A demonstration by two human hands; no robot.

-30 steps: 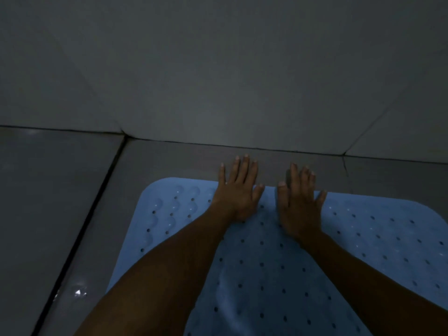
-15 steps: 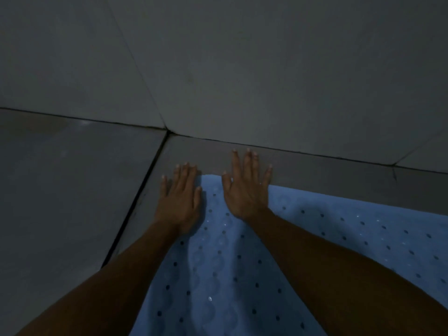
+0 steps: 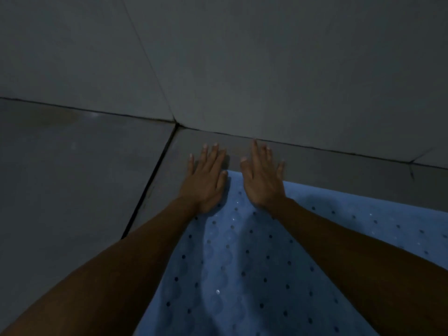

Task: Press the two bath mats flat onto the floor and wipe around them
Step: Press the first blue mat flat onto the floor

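change: vs 1 s ago both hands sit further left and further fwd. Then they were pressing mid-way along the far edge; now they're at the far-left corner, fingertips past the mat edge onto bare tile. Vs 0.5 s ago only a small creep fwd.
meaning: looks like the press is working along the far edge to the corner, so this corner is prob. the last bit of that edge. Wiping not begun, no cloth in view.
left hand (image 3: 206,180): flat, fingers straight and spread, palm down. Heel on the mat corner, fingers on the floor tile (image 3: 339,166) beyond it. Holds nothing.
right hand (image 3: 263,177): also flat, fingers straight, palm down. Heel and palm on the mat's far edge, fingertips near the wall (image 3: 266,69) base. Holds nothing.
bath mat (image 3: 242,275): blue, dotted w/ small holes, lies on the floor just short of the wall. Runs from the corner under the hands toward the near and right of view. Seems flat where visible; light is dim, so can't tell if any edge lifts.
second mat: not in view.
floor joint (image 3: 148,190): dark grout line just left of the mat, apart from it.
containers: none visible, so no contents to report.
next: judging by this, press the near and right parts, then the other mat, then wipe.
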